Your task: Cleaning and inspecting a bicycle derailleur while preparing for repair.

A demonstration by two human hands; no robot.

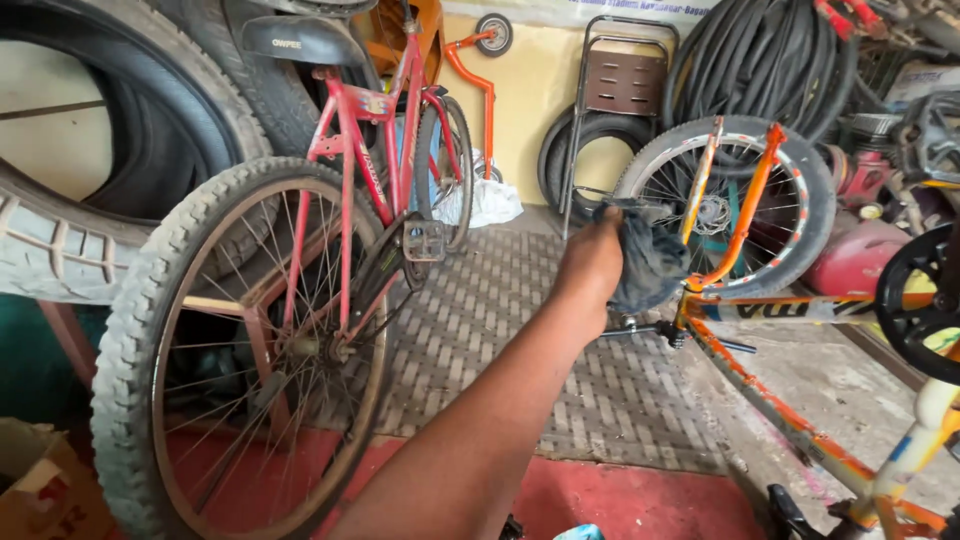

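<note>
grip: one hand [592, 262] is clenched on a dark rag [648, 262], bunched in the fingers, its loose end hanging down and to the right. whether this is the left or the right hand cannot be told from the forearm alone; it is taken here as the right. the other hand is out of view.
head view, rag position: the rag lies against the rear wheel [725, 205] of the orange bicycle [790, 420], at the lower left of the grey tyre, touching or just over the spokes beside the orange frame stay.
head view, orange bicycle: it is tilted, wheel toward the far wall, frame running down to the lower right corner. a black chainring [915, 305] shows at the right edge.
head view, red bicycle: the red bicycle [375, 150] stands at the left, its large rear wheel [250, 350] near the camera, one pedal [423, 240] projecting toward the forearm [470, 440].
head view, surroundings: tyres are stacked at the left [120, 130], hoses coiled at upper right [760, 60], a folding chair [622, 80] rests against the yellow wall, a patterned floor mat [520, 330] lies below.
risk, snagging: the hanging cloth could catch in the spokes or axle hardware if the wheel turns, judged from how close it hangs.
risk, contact: the forearm passes near the red bicycle's pedal; a wide sweep could strike it.
risk, stability: the orange bicycle looks unsupported by any hand, so firm pressure on the wheel could shift it.
</note>
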